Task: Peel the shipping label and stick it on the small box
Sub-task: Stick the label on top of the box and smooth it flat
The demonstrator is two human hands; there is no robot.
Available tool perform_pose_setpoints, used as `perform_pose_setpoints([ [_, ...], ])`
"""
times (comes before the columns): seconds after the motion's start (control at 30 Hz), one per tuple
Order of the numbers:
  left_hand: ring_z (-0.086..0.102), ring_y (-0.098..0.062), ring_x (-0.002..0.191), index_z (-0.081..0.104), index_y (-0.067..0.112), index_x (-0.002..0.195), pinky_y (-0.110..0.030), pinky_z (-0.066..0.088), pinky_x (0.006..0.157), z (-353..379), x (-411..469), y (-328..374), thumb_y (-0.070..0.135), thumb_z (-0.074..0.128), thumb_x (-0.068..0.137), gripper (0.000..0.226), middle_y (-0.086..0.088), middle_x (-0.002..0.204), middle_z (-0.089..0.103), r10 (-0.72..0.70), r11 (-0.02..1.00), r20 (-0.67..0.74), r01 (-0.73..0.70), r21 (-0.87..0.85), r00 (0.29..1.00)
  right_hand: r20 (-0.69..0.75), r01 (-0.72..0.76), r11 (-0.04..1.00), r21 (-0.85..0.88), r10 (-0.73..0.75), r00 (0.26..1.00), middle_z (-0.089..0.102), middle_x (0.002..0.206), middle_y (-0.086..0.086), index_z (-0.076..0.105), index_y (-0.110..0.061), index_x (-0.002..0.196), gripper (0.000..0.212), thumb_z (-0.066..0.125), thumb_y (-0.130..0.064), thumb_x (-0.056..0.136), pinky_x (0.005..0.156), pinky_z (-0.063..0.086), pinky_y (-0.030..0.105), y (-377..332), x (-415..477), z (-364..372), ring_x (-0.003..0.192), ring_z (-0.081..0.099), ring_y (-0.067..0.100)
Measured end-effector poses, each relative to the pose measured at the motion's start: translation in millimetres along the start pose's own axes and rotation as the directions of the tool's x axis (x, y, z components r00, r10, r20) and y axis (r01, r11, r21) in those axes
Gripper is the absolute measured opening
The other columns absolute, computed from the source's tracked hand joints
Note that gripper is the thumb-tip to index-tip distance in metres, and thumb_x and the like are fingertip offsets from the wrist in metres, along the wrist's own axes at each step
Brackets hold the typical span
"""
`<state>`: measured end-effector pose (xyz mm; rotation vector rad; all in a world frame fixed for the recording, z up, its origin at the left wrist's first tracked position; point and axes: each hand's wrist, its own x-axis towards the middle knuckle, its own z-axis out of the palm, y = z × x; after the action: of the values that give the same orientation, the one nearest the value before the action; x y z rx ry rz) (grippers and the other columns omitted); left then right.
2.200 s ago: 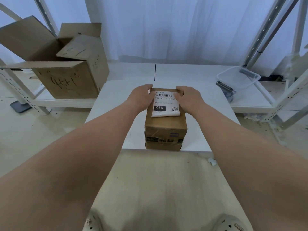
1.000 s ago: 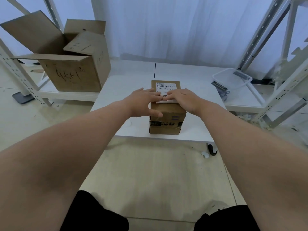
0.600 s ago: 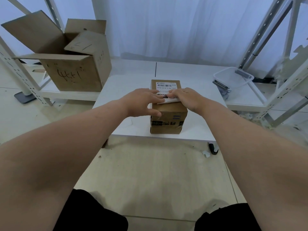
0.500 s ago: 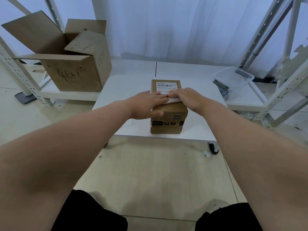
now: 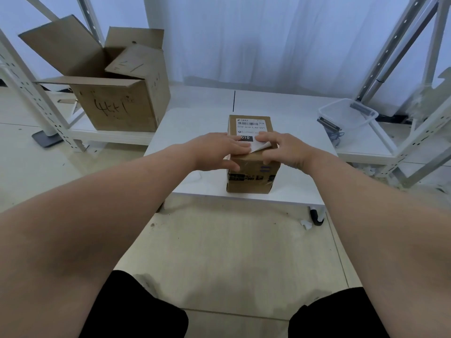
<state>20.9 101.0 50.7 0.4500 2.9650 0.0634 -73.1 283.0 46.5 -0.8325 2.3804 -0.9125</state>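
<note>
A small brown cardboard box [image 5: 251, 172] stands on a low white table [image 5: 192, 128]. On its top lies the white shipping label [image 5: 251, 126] with a barcode and a black "010" patch. The far part of the label lies flat, while its near right corner curls up off the box. My left hand [image 5: 217, 151] presses straight fingers on the label's near left part, thumb against the box's front. My right hand [image 5: 284, 150] has curled fingers at the lifted corner and pinches it, thumb on the box's front edge.
A large open cardboard box [image 5: 114, 103] sits on a low shelf at the left. A clear plastic tub [image 5: 349, 114] stands on the right shelf. White metal rack posts [image 5: 36, 93] flank both sides. A black marker [image 5: 314, 215] lies on the floor by the table's leg.
Both hands slid from the box's far edge toward its near edge over the label. The label's far part now lies flat and uncovered. Its near right corner has lifted under my right fingers.
</note>
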Motion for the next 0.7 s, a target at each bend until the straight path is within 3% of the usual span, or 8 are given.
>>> perform_pose_setpoints([
  [0.17,0.007,-0.013,0.148,0.014,0.025,0.15,-0.037,0.005,0.119,5.5,6.9,-9.7,0.044,0.041,0.096,0.064,0.007,0.159,0.011,-0.108,0.991,0.024,0.105,0.083,0.994,0.083,0.036,0.994,-0.101,-0.028,0.996,0.02,0.157,-0.005,0.034,-0.027,0.145,0.073,0.067,-0.009,0.082,0.091,0.035,0.024,10.0,-4.2,-6.5,0.132,0.034,0.023],
  [0.37,0.014,-0.014,0.147,0.04,0.024,0.143,-0.033,0.009,0.118,-1.9,4.4,-1.9,0.029,0.049,0.096,0.048,0.01,0.152,0.032,0.023,0.999,-0.05,-0.021,0.04,0.998,0.023,0.085,0.988,-0.133,-0.082,0.996,0.025,0.157,-0.005,0.041,-0.024,0.144,0.074,0.075,-0.012,0.079,0.101,0.026,0.022,15.6,-1.4,-5.6,0.141,0.027,0.02],
  [0.47,0.019,-0.013,0.145,0.044,0.023,0.14,-0.033,0.017,0.116,-2.6,1.6,0.1,0.03,0.051,0.095,0.047,0.009,0.151,0.036,0.013,1.0,-0.074,-0.012,0.021,0.997,0.036,0.09,0.99,-0.111,-0.086,0.996,0.026,0.157,-0.006,0.047,-0.024,0.14,0.067,0.075,-0.016,0.079,0.106,0.022,0.025,15.2,-0.8,-7.2,0.143,0.025,0.02],
  [0.57,0.021,-0.015,0.145,0.033,0.022,0.146,-0.034,0.018,0.116,0.3,2.5,1.5,0.041,0.053,0.092,0.06,0.004,0.155,0.028,-0.047,0.999,-0.048,0.047,-0.002,0.998,0.052,0.081,0.993,-0.082,-0.076,0.996,0.028,0.156,-0.006,0.051,-0.026,0.136,0.061,0.075,-0.02,0.08,0.102,0.022,0.024,16.0,0.1,-9.7,0.142,0.026,0.02],
  [0.7,0.005,-0.016,0.148,0.006,0.019,0.152,-0.035,0.003,0.119,7.8,14.2,2.3,0.055,0.047,0.089,0.083,0.0,0.161,0.005,-0.132,0.991,0.027,0.131,0.03,0.991,0.027,0.069,0.996,-0.054,-0.067,0.997,0.037,0.148,0.001,0.054,-0.024,0.121,0.049,0.075,-0.017,0.079,0.092,0.035,0.024,17.5,0.7,-8.7,0.131,0.038,0.024],
])
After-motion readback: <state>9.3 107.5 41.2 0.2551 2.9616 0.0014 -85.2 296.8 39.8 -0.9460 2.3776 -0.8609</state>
